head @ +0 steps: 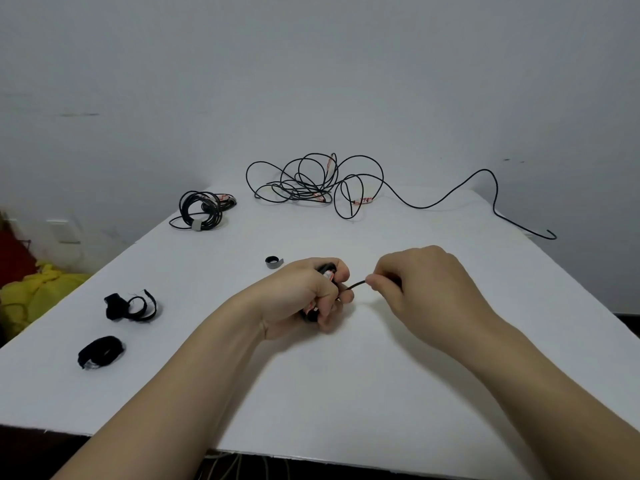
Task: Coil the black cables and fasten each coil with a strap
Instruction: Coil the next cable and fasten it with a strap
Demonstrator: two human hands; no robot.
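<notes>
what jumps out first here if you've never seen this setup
The two hands over the middle of the white table draw the eye: the left hand grips a small coil of black cable while the right hand pinches the strand leading out of it. Behind them, at the far edge, sprawls a loose tangle of black cable, and to its left lies a finished coil bound by a grey strap.

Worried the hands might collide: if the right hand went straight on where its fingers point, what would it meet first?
Probably the left hand, gripping a small black cable coil. The right hand pinches that coil's free end and points leftward at it; depth looks similar.
</notes>
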